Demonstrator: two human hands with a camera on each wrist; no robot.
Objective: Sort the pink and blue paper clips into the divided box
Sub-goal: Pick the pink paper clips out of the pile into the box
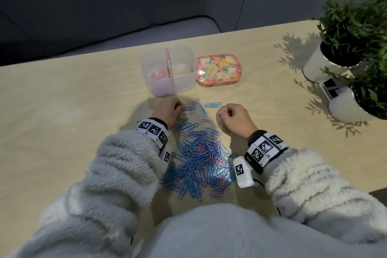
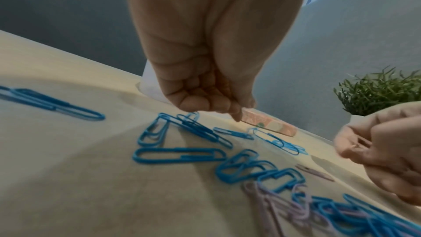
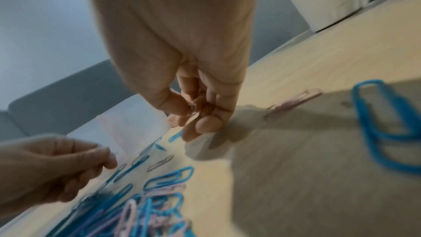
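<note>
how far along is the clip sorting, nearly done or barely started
Early on. Done: some pink clips lie in the left compartment of the divided box; the right compartment looks empty. In hand: the right hand pinches a pink clip, and the left hand reaches at blue clips on the table. Left: the large mixed pile, mostly blue.

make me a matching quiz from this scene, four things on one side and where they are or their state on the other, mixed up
Things:
1. divided box
2. floral tin
3. right hand
4. left hand

Places or states:
a. pinches a pink clip
b. holds pink clips in its left compartment
c. lies just right of the box
d. fingertips at the loose blue clips

Pairs: 1-b, 2-c, 3-a, 4-d
</note>
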